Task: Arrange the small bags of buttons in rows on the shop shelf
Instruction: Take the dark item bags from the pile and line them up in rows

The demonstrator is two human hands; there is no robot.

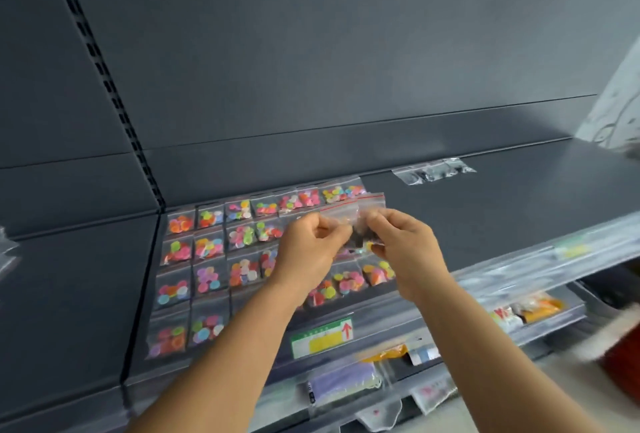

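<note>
Small clear bags with red zip strips [360, 211], pinched between both hands above the right end of the grid of colourful button bags [207, 252] already laid flat on the dark shelf [519, 197]. Dark contents bunched at the bottom of the held bags, probably dark buttons, though too blurred to confirm. Left hand [311, 252] clenched, thumb and forefinger closed on the left edge of the bags; right hand [405, 242] likewise nipping the right edge, other fingers curled under. Held up and apart like this most likely to peel one bag from another before laying it down. Grid in neat rows from the shelf's left end, packed edge to edge, so each bag's colours show from the front. Well to the right of the grid, against the back panel, a short row of clear bags with dark buttons [433, 171], seemingly the start of a separate group that the held bags may join. Below the grid, on the shelf's front rail, a green and yellow price label [322, 337] with a red up-arrow; print unreadable. Lower still, more packets [341, 380], blurred.
</note>
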